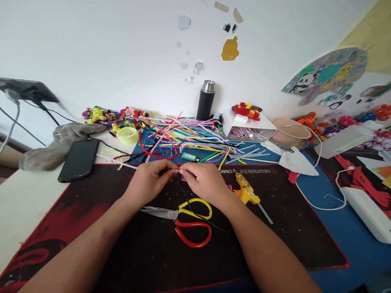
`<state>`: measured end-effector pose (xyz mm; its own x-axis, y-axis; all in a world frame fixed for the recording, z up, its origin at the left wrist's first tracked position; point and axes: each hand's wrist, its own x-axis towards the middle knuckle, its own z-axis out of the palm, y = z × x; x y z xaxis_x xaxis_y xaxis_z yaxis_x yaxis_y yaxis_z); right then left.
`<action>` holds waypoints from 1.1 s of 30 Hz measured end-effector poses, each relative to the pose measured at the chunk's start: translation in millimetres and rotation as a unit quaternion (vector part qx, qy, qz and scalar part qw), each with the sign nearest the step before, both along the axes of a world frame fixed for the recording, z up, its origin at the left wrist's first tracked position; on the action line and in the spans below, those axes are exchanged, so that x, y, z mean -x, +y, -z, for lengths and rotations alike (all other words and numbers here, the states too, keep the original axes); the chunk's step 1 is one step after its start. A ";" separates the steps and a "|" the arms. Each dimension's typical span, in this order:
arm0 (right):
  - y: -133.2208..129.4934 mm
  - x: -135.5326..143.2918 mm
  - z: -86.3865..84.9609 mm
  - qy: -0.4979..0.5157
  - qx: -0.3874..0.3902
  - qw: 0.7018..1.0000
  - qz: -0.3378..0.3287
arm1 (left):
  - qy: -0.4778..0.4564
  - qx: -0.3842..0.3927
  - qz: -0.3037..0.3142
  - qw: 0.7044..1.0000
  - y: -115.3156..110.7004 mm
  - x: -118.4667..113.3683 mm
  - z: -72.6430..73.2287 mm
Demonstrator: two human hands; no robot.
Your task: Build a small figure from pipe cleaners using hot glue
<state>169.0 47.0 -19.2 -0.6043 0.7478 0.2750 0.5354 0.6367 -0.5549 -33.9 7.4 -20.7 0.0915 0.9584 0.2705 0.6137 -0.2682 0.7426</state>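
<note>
The left hand [149, 179] and right hand [205, 181] pinch a tiny piece [183, 178] between nearly touching fingertips, above the mat [284, 232]. It seems light, soft, bendable (mostly hidden, though), best gripped lightly by its ends.

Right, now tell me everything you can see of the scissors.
The scissors lie flat on the dark mat, below the two hands. Their silvery metal blades point left and look nearly together, joined at a round pivot. The handles are big, glossy loops, plastic-coated by the look of them: the upper one yellow, the lower one red, spread apart. A thin dark strand runs across the yellow loop. Neither hand touches them.
</note>
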 end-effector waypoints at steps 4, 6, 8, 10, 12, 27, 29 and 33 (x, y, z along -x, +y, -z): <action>1.7 0.9 2.6 0.019 0.019 0.999 0.023 | -0.008 0.001 -0.018 1.000 1.6 -2.3 0.9; 2.8 0.8 2.2 0.026 0.040 0.998 0.033 | 0.001 -0.007 -0.030 1.000 2.4 -3.7 1.5; 3.9 0.2 0.8 0.031 0.058 0.997 0.036 | 0.014 -0.020 -0.033 0.999 3.4 -5.4 2.9; 5.0 -0.7 -1.0 0.045 0.073 0.996 0.034 | 0.022 -0.033 -0.026 0.999 4.4 -6.7 5.9; 6.4 -1.8 -2.5 0.064 0.088 0.993 0.033 | 0.023 -0.040 -0.018 0.999 5.4 -6.8 9.8; 26.0 -12.2 11.8 0.074 0.103 0.985 0.117 | 0.173 -0.051 0.009 0.983 14.1 -3.2 32.4; 26.1 -12.0 12.0 0.063 0.095 0.986 0.119 | 0.201 -0.047 0.018 0.978 15.0 -3.6 35.9; 27.7 -12.6 13.3 0.048 0.086 0.987 0.126 | 0.225 -0.048 0.039 0.972 16.2 -5.4 37.3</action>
